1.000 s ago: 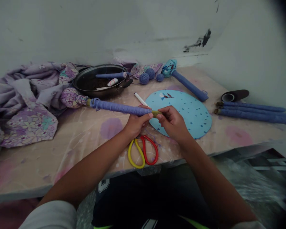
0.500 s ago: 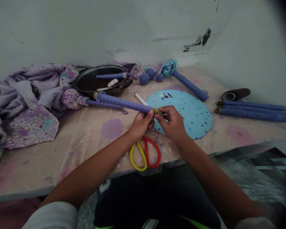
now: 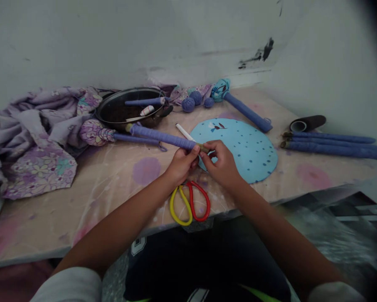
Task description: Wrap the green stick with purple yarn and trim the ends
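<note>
A stick wound with blue-purple yarn [image 3: 163, 137] slants across in front of me, its greenish-brown ends bare. My left hand [image 3: 184, 163] is closed around it near the right end of the winding. The fingertips of my right hand [image 3: 220, 161] pinch the bare end just beyond. Under my hands lies a round light-blue dotted piece [image 3: 251, 151], with a white pen-like stick [image 3: 184, 131] at its left edge. Scissors with one yellow and one red handle [image 3: 200, 201] rest at the table's front edge, their blades hidden from view.
Flowered purple cloth [image 3: 40, 172] is heaped on the left. Behind the stick stands a dark round pan [image 3: 105, 110] holding small items. Yarn balls [image 3: 187, 105] and a cloth-headed wrapped stick [image 3: 248, 111] lie at the back. Wrapped sticks [image 3: 333, 149] and a dark tube [image 3: 308, 123] lie right.
Both hands keep their hold on the yarn-wound stick, with only a slight shift of the fingers. The whole view has moved slightly; the things on the table look unchanged.
</note>
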`<act>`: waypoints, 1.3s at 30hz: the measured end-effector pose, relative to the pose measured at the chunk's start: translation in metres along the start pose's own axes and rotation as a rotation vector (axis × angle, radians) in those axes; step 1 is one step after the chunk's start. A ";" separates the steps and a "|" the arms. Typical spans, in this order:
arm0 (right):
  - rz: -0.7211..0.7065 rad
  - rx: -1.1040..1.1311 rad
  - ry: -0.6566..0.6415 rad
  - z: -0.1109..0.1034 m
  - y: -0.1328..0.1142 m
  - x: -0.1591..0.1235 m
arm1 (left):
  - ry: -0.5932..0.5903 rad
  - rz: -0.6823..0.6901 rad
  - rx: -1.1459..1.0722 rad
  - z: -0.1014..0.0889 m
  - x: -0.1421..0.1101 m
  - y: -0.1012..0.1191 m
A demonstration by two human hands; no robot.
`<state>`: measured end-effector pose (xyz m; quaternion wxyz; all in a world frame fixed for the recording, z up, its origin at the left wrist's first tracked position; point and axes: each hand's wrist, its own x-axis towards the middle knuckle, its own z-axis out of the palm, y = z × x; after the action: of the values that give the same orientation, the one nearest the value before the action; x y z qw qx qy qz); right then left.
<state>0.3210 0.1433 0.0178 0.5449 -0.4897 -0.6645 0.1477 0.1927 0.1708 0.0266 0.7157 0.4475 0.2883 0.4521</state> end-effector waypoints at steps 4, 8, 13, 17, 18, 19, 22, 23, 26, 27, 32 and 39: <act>-0.055 -0.035 0.016 0.000 0.000 0.000 | 0.023 0.001 0.025 0.000 0.000 0.000; 0.265 0.239 -0.125 -0.005 -0.002 -0.001 | -0.027 -0.003 0.029 0.000 -0.001 0.002; 0.059 0.084 -0.038 -0.001 0.002 -0.002 | -0.020 0.012 0.028 0.000 0.000 0.002; -0.247 -0.175 0.049 0.002 0.000 -0.002 | -0.029 0.034 0.045 0.000 0.000 -0.001; -0.278 -0.199 0.062 0.002 -0.002 -0.002 | -0.030 0.038 0.043 0.000 0.000 -0.001; -0.282 -0.195 0.068 0.002 -0.003 -0.002 | -0.027 0.038 0.040 0.000 0.000 -0.001; -0.098 -0.027 0.049 0.000 -0.005 -0.003 | -0.019 0.016 0.030 0.000 0.000 0.000; 0.005 0.055 0.033 -0.001 -0.005 -0.003 | -0.021 0.009 0.027 0.000 0.000 0.001; 0.251 0.199 -0.080 -0.005 -0.003 -0.002 | -0.024 0.011 0.034 0.001 -0.001 0.002; 0.275 0.194 -0.116 -0.006 -0.003 -0.002 | -0.021 0.020 0.039 0.001 -0.002 0.002; 0.052 -0.138 -0.003 -0.005 0.000 0.000 | -0.019 0.008 0.040 0.002 -0.002 0.003; -0.211 -0.308 0.066 -0.004 -0.001 0.001 | -0.055 0.009 0.060 0.001 -0.002 0.001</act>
<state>0.3244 0.1417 0.0206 0.4973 -0.4996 -0.7087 -0.0296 0.1924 0.1691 0.0279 0.7074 0.4824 0.2801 0.4340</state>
